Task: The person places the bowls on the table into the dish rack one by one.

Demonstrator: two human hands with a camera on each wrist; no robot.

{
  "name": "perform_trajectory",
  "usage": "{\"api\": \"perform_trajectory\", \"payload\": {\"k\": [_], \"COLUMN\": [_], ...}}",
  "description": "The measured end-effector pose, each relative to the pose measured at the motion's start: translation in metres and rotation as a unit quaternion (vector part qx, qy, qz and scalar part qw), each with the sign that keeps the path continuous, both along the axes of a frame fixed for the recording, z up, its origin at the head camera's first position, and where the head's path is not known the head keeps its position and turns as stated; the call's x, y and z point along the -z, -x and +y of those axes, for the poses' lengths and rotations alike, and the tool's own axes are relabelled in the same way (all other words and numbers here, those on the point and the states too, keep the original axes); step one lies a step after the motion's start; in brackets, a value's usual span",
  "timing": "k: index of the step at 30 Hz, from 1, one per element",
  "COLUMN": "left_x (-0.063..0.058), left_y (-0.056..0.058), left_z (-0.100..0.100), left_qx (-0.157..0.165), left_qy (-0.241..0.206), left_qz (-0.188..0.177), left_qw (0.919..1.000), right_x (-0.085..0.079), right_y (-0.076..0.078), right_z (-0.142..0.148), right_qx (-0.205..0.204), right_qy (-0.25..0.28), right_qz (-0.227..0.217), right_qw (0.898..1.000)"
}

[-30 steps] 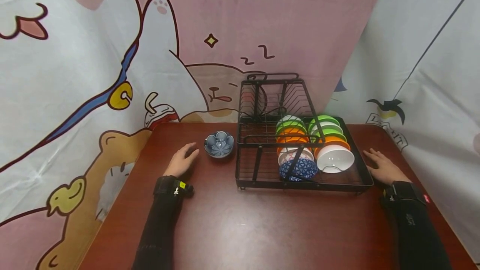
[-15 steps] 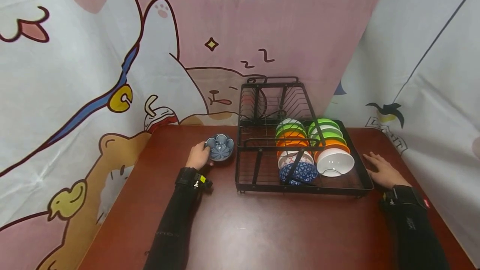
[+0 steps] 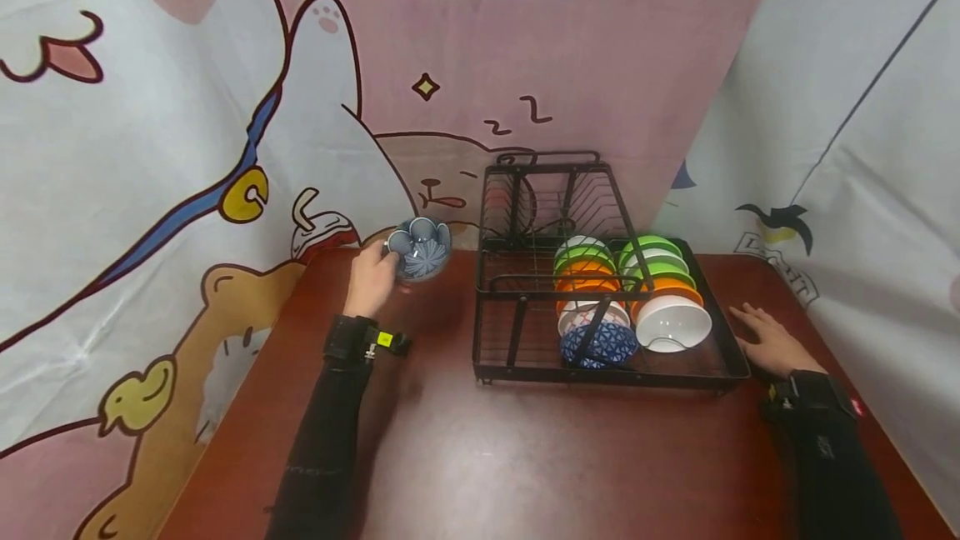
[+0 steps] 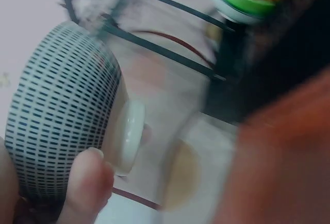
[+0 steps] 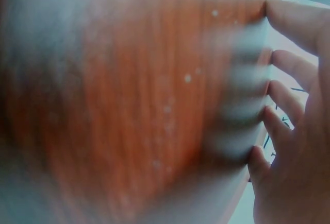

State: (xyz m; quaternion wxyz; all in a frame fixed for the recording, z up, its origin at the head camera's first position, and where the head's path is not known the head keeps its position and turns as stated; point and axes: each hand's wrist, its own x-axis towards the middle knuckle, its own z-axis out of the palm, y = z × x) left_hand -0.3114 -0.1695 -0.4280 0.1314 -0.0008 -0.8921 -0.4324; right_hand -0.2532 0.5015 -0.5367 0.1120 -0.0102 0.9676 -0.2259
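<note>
My left hand (image 3: 371, 277) pinches a small bowl (image 3: 422, 255) at its left rim and holds it raised over the back left of the table. Grey-blue petals pattern the bowl's inside. In the left wrist view, rows of dark dashes cover the outside of the bowl (image 4: 64, 105) above a pale foot, with my thumb (image 4: 87, 183) against that side. My right hand (image 3: 768, 342) rests on the table just right of the dish rack, holding nothing. Fingertips of the right hand (image 5: 294, 110) touch the wood in the right wrist view.
A black two-tier dish rack (image 3: 622, 375) stands right of the raised bowl. Two rows of bowls lean in its lower tray, among them a white bowl (image 3: 673, 325) and a blue patterned bowl (image 3: 598, 346). A cartoon-printed cloth (image 3: 600, 40) hangs behind the brown table (image 3: 525, 457).
My left hand reached right to the bowl, took hold of its rim, then lifted it off the table and moved it back and slightly left. My right hand stayed in place.
</note>
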Motion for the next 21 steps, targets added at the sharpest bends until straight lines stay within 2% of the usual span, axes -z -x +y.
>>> {"api": "perform_trajectory", "payload": {"k": [3, 7, 10, 15, 21], "left_x": [-0.022, -0.036, -0.04, -0.043, -0.045], "left_y": [-0.007, -0.013, -0.014, -0.016, -0.018], "left_z": [0.001, 0.001, 0.0, 0.0, 0.001], "left_qx": [-0.003, -0.002, -0.001, 0.015, 0.016], "left_qy": [0.004, 0.004, -0.006, -0.063, -0.077], "left_qz": [0.016, 0.022, 0.025, 0.019, 0.017], "left_qw": [0.9999, 0.9998, 0.9997, 0.9978, 0.9967], "right_x": [0.003, 0.005, 0.004, 0.003, 0.002], "right_y": [-0.001, 0.0, 0.001, 0.001, 0.0], "right_z": [0.003, 0.004, 0.002, 0.002, 0.005], "right_qx": [0.003, 0.013, 0.015, 0.014, 0.017], "right_qy": [-0.002, -0.002, -0.001, -0.002, 0.016], "right_qz": [-0.003, -0.009, -0.009, -0.008, 0.002], "right_qw": [1.0, 1.0, 1.0, 1.0, 1.0]}}
